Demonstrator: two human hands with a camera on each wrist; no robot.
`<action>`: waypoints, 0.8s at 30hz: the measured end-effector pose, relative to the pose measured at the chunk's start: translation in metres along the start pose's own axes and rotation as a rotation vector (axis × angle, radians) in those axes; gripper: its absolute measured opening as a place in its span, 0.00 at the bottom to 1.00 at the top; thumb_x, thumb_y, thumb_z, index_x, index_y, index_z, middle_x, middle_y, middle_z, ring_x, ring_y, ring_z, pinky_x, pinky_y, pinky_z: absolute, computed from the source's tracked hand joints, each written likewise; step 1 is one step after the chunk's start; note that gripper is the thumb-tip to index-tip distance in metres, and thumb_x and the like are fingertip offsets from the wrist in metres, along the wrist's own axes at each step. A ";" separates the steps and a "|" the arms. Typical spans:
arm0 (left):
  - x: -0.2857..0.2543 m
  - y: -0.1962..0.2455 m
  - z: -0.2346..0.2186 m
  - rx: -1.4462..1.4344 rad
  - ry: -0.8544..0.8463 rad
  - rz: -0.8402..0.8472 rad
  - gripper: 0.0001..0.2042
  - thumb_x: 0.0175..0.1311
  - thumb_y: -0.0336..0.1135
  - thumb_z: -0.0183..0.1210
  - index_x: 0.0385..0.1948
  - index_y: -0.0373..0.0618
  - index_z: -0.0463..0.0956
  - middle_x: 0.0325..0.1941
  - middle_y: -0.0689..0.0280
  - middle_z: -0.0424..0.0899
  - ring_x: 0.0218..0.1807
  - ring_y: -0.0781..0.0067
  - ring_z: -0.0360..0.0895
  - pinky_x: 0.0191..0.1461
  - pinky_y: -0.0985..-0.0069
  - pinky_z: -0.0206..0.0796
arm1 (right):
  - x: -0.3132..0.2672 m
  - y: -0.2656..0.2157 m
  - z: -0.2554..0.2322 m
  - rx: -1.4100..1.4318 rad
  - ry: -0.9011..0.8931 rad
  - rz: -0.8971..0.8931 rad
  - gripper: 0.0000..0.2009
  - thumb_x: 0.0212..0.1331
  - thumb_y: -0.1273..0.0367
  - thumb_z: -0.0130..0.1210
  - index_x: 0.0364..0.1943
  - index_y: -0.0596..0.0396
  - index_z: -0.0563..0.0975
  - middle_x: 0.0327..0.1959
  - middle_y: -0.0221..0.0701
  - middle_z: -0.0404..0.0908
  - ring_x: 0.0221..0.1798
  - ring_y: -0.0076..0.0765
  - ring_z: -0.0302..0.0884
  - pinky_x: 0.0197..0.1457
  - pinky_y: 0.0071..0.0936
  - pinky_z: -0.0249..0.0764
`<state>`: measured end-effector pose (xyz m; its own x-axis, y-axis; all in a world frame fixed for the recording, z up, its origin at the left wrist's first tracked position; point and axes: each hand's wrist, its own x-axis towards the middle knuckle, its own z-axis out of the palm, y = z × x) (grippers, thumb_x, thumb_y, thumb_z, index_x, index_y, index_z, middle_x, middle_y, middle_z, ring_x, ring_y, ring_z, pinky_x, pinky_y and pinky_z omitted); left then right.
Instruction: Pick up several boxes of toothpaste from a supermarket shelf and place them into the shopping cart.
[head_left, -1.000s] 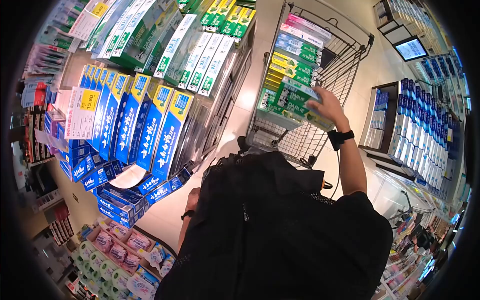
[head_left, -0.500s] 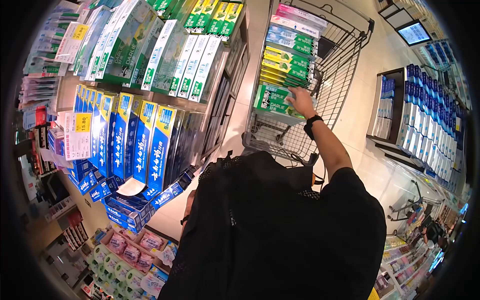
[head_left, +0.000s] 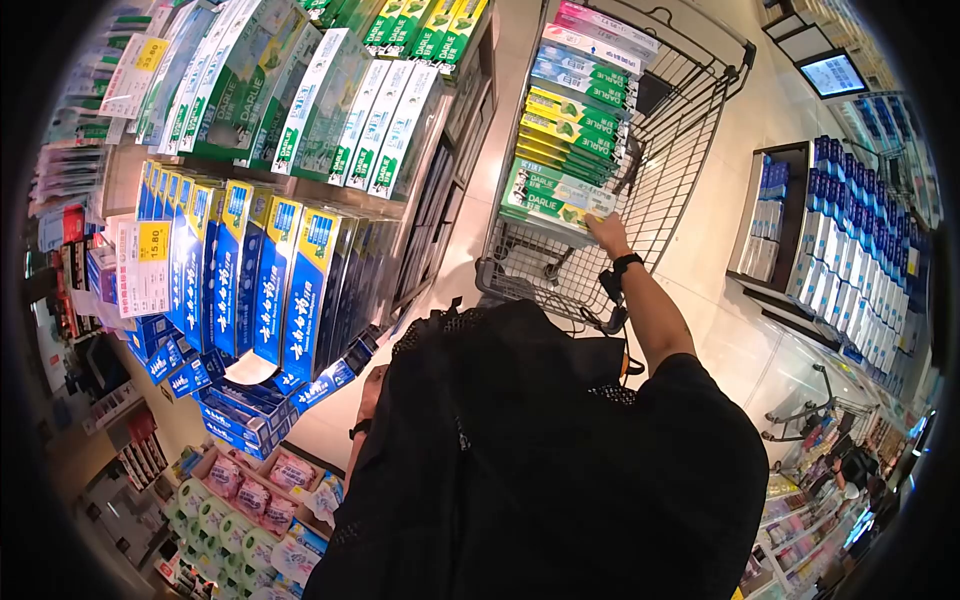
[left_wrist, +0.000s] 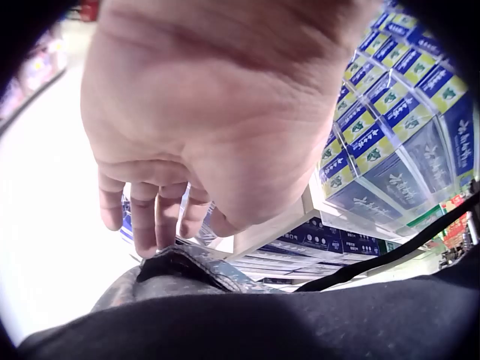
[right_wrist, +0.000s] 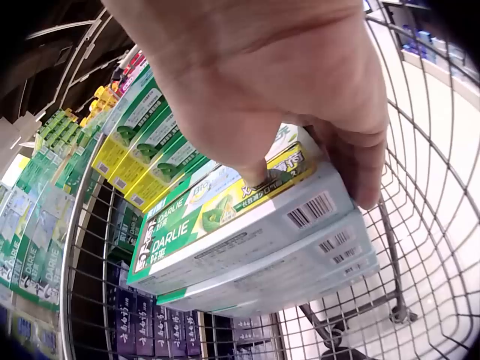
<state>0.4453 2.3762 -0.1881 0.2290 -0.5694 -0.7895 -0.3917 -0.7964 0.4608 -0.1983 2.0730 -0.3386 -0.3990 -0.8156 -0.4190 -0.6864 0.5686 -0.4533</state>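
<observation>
Inside the wire shopping cart (head_left: 690,130), the right hand (head_left: 606,232) gripped a green-and-white Darlie toothpaste box (right_wrist: 225,217), thumb on top, fingers curled over its barcoded end. It lay on matching boxes beside yellow-green cartons (head_left: 572,125). The left hand (left_wrist: 202,127) hung loosely curled, holding nothing, near blue shelf boxes (head_left: 265,270).

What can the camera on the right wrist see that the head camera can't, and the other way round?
Only the right wrist view shows the barcodes on the box ends and the fingers curled over the end of the top green Darlie box.

Only the head view shows the blue boxes on the shelf, the dark backpack, the left hand low beside it, and the whole trolley.

Both show the right hand gripping the green box stack inside the wire trolley.
</observation>
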 end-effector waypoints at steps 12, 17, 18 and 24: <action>-0.038 0.001 0.011 0.068 0.064 0.158 0.17 0.82 0.42 0.56 0.57 0.36 0.83 0.53 0.55 0.88 0.54 0.62 0.87 0.61 0.67 0.79 | -0.034 -0.070 -0.060 -0.005 0.392 -0.364 0.13 0.60 0.68 0.64 0.46 0.60 0.81 0.43 0.48 0.87 0.50 0.64 0.84 0.57 0.56 0.78; -0.036 -0.010 0.025 0.020 0.074 0.129 0.18 0.84 0.44 0.55 0.58 0.36 0.82 0.53 0.54 0.87 0.52 0.63 0.86 0.57 0.67 0.82 | -0.084 -0.240 -0.154 0.311 0.361 -0.907 0.08 0.63 0.77 0.61 0.45 0.59 0.78 0.42 0.42 0.79 0.48 0.55 0.80 0.52 0.49 0.78; -0.036 -0.020 0.028 0.030 0.080 0.161 0.19 0.83 0.44 0.55 0.58 0.36 0.81 0.53 0.54 0.87 0.52 0.63 0.86 0.56 0.67 0.82 | -0.094 -0.280 -0.166 0.324 0.275 -0.968 0.09 0.63 0.77 0.61 0.46 0.59 0.78 0.43 0.42 0.80 0.49 0.55 0.81 0.53 0.47 0.79; -0.063 0.014 0.038 -0.315 0.175 -0.120 0.20 0.80 0.44 0.55 0.56 0.33 0.80 0.51 0.55 0.85 0.51 0.62 0.86 0.55 0.67 0.81 | -0.112 -0.503 -0.142 0.120 0.176 -1.588 0.27 0.60 0.78 0.62 0.66 0.51 0.77 0.67 0.42 0.79 0.67 0.53 0.79 0.64 0.46 0.78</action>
<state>0.3910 2.4086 -0.1472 0.4161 -0.4727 -0.7768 -0.0663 -0.8677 0.4926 0.1054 1.8638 0.0476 0.5710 -0.5573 0.6028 -0.4084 -0.8298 -0.3802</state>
